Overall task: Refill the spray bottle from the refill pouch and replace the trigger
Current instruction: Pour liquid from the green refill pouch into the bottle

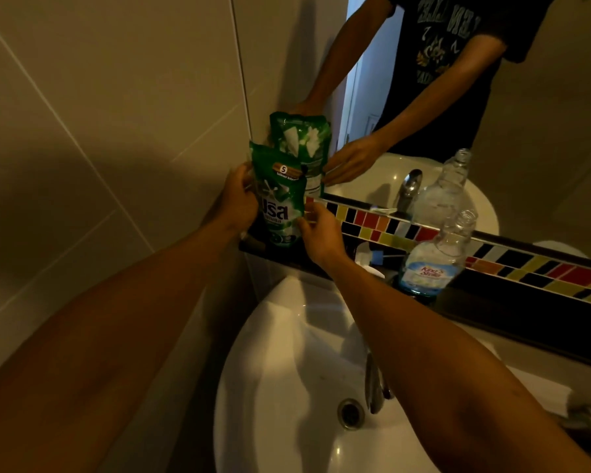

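A green refill pouch (280, 199) stands upright on the dark ledge (492, 302) at the left end, against the mirror. My left hand (236, 199) grips its left edge. On the pouch's lower right side my right hand (321, 233) has its fingers. A clear spray bottle (437, 257) stands on the ledge to the right, its neck open with no trigger on it and a little blue liquid at the bottom. No trigger is in view that I can make out.
A white basin (287, 370) with a drain (350, 414) and a chrome tap (374, 387) lies below the ledge. A strip of coloured tiles (389, 227) runs under the mirror (492, 114), which reflects the pouch, bottle and person. A tiled wall (99, 114) is on the left.
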